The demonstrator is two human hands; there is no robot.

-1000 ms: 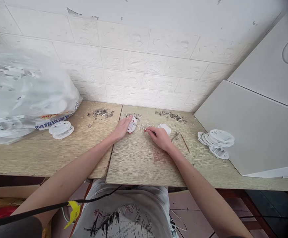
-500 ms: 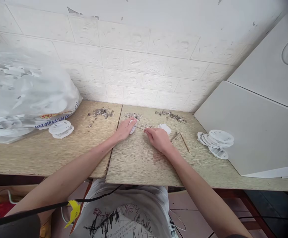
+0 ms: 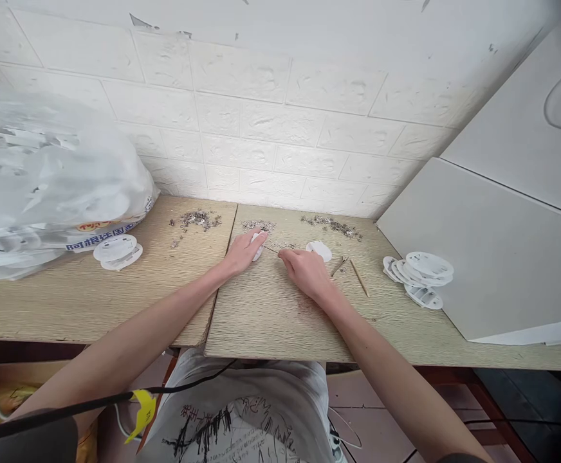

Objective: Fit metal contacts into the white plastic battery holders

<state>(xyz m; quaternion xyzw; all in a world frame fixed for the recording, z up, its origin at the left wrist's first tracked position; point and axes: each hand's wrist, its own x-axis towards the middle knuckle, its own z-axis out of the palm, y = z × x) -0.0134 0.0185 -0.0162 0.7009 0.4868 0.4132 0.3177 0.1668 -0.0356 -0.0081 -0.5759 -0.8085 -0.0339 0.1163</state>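
My left hand (image 3: 245,251) is closed around a small white plastic piece (image 3: 257,254), holding it on edge on the table; the fingers cover much of it. In my right hand (image 3: 305,270) is a thin metal rod (image 3: 270,249), pinched between thumb and fingers, its far end reaching the white piece. Just beyond my right hand lies a flat white oval plate (image 3: 319,251). Small metal parts (image 3: 258,226) lie scattered behind my left hand. Tweezers (image 3: 339,265) and a wooden stick (image 3: 359,278) rest to the right.
A bulging plastic bag (image 3: 68,173) of white pieces stands at the left, with white oval plates (image 3: 118,251) before it. Metal parts lie in piles at the left (image 3: 200,220) and right (image 3: 336,226). White oval plates (image 3: 428,265) are stacked near a pale panel (image 3: 502,257).
Hardly anything differs. Both hands hold nearly the same pose, and the whole view has shifted slightly.
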